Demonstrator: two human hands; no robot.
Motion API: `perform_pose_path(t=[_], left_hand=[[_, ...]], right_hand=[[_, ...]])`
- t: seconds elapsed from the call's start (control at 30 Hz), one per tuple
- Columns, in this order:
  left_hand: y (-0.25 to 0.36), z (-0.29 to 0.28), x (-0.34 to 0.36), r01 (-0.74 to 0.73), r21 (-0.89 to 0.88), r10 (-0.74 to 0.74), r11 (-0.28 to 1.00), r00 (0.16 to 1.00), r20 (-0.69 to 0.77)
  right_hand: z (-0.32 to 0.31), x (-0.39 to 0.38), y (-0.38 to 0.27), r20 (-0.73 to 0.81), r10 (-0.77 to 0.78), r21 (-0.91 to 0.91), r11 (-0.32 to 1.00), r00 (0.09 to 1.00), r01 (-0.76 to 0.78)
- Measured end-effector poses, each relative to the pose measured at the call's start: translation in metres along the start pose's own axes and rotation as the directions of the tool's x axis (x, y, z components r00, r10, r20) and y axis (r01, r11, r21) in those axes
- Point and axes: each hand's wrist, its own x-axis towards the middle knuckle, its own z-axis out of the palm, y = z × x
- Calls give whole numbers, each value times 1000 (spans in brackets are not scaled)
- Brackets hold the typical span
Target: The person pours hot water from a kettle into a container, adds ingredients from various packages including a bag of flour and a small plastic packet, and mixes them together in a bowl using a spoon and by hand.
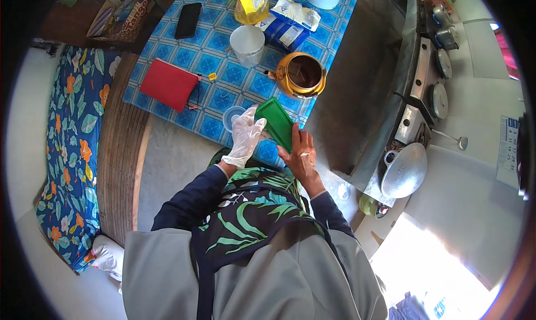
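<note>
My left hand, in a whitish glove, grips the left side of a green rectangular plastic container. Bare and wearing a ring, my right hand holds the container's right edge with its fingers. The container is tilted over the near edge of the table; what is inside it, if anything, cannot be made out. Just left of it, partly behind the gloved hand, a small clear bluish cup stands on the table. A golden kettle without a lid sits beyond my right hand.
The blue tiled tablecloth also bears a red pouch, a black phone, a white tub, a yellow packet and a blue-and-white packet. A stove on a counter runs along the right, with a large metal pan.
</note>
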Motion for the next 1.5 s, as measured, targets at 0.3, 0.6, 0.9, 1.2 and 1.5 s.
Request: perform_pose_path(t=[0.3,0.6,0.9,1.2,1.5], left_hand=[[15,-21,10,-134,222,162,966,981,-111],[43,-23,-16,-165,-109,157,980,984,-83],[61,48,-28,-485,127,500,865,855,-141],[33,255,-15,-293,136,302,947,952,-54],[35,354,14,-87,37,80,996,982,171]], right_hand=[[8,44,-16,39,64,-61,996,997,-62],[-33,26,-12,-297,39,-14,999,954,-45],[-59,-7,133,-95,207,496,858,974,-134],[17,-144,330,544,178,201,921,820,-333],[-53,-64,418,501,357,57,895,788,-442]])
